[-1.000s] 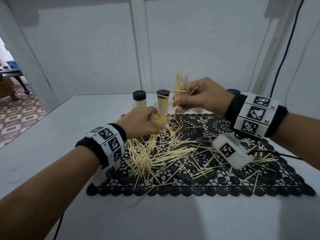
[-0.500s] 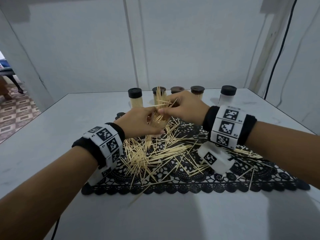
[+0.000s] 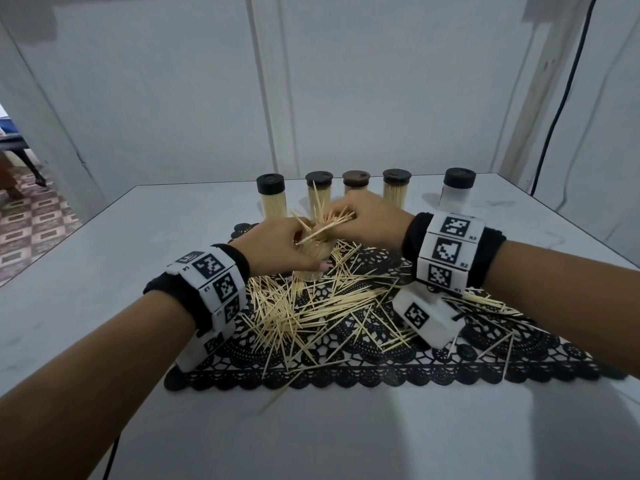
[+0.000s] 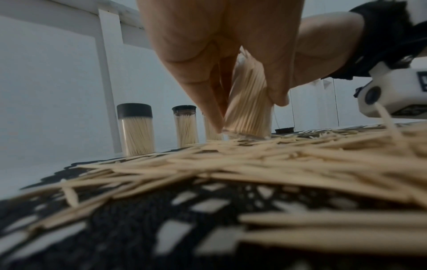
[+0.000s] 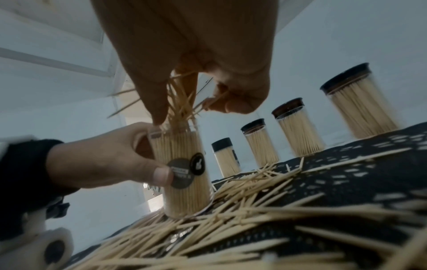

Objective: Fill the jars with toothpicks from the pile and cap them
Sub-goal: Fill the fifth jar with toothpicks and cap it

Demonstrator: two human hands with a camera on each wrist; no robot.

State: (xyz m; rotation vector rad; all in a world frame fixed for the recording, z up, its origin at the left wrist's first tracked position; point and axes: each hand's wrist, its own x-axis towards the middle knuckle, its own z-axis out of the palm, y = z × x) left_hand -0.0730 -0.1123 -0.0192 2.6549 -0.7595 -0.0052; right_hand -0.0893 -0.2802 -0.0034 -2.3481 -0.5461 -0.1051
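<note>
A clear uncapped jar, nearly full of toothpicks, stands on the black lace mat among the loose toothpick pile. My left hand grips the jar round its side, thumb on its dark label. My right hand is right above the jar's mouth and pinches a bunch of toothpicks whose lower ends stand in the mouth; some splay sideways. In the left wrist view the jar shows between my fingers.
Several capped jars full of toothpicks stand in a row behind the mat, and one capped jar at the back right looks empty. A loose black cap lies on the mat's far side. A black cable hangs down the right wall.
My right hand has come down and left from above the table with its bunch of toothpicks, onto the mouth of the jar. My left hand has kept hold of the jar.
</note>
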